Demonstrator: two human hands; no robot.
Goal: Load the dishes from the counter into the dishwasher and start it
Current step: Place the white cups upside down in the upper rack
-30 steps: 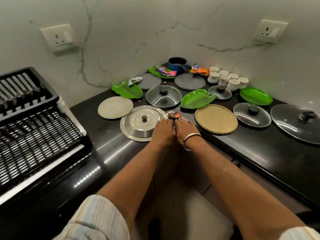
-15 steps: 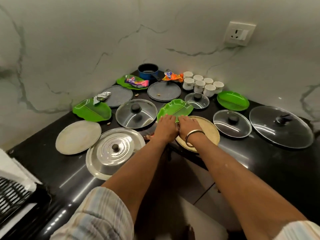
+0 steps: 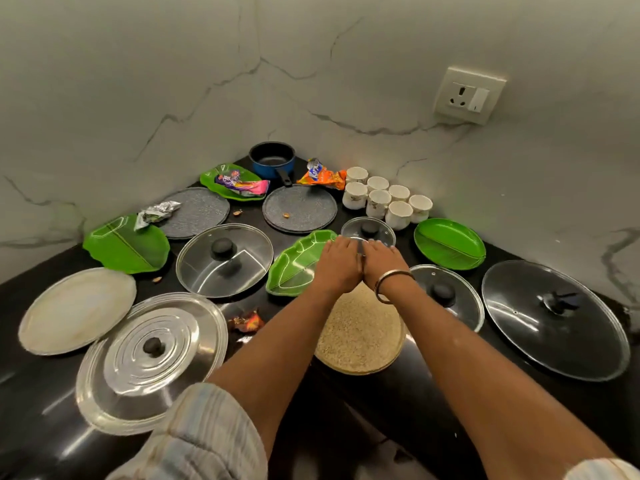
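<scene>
Both hands, the left hand (image 3: 337,263) and the right hand (image 3: 382,261), reach side by side to the small glass lid (image 3: 369,230), its near rim under their fingertips; grip unclear.

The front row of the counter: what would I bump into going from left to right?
White plate → steel lid → candy wrapper → tan round board → glass lid → biggest glass lid.

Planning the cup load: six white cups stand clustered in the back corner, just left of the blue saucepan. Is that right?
Not quite. The head view shows seven white cups, and they stand to the right of the blue saucepan, past the orange wrapper. They are clustered near the back corner.
</scene>
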